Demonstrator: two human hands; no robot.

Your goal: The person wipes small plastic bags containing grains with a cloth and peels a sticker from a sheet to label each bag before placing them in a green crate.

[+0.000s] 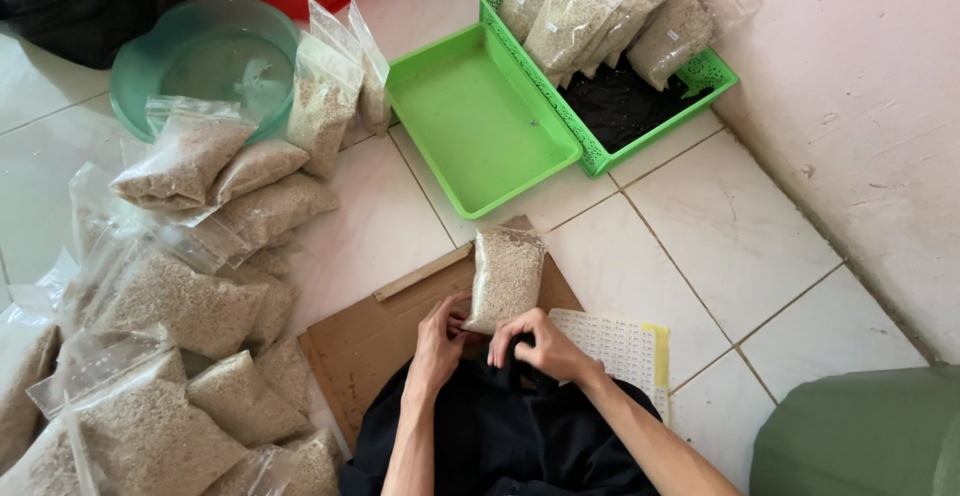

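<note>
A small clear plastic bag of pale grain (506,276) lies on a brown cardboard sheet (365,341) in front of me. My left hand (438,341) pinches the bag's near left corner. My right hand (543,344) grips its near edge beside the left, fingers curled over the bag's bottom. A white sheet of small stickers with a yellow edge (625,348) lies just right of my right hand. My dark-clothed lap sits below both hands.
Several filled grain bags (190,296) are heaped on the tiled floor at left. An empty green tray (478,121) lies ahead, with a green basket (650,131) of more bags behind it. A teal bowl (205,56) sits far left; a green container (865,436) bottom right.
</note>
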